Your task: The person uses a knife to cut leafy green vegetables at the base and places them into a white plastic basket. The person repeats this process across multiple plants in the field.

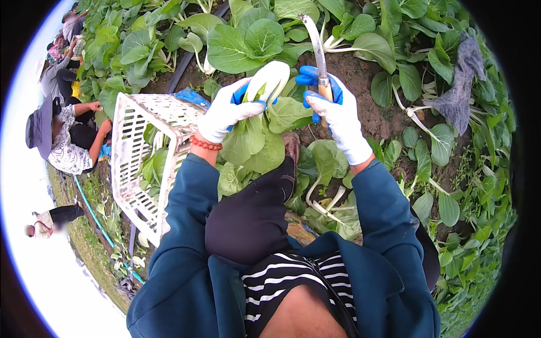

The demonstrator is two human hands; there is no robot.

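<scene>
In my left hand, gloved in white and blue, is a head of bok choy. Its pale stem end points up and away from me, and its green leaves hang down toward my knee. My right hand, in a matching glove, is closed round the wooden handle of a harvesting knife. The narrow metal blade stands up, curved at its tip, with dark dirt there. Blade and bok choy are apart. Just left of my left forearm a white plastic crate holds several leafy greens.
Bok choy plants grow ahead and along the right. Cut heads lie on the soil by my right forearm. Grey torn plastic film lies on plants at right. A co-worker in a hat crouches beyond the crate; others are farther off. A teal hose runs at left.
</scene>
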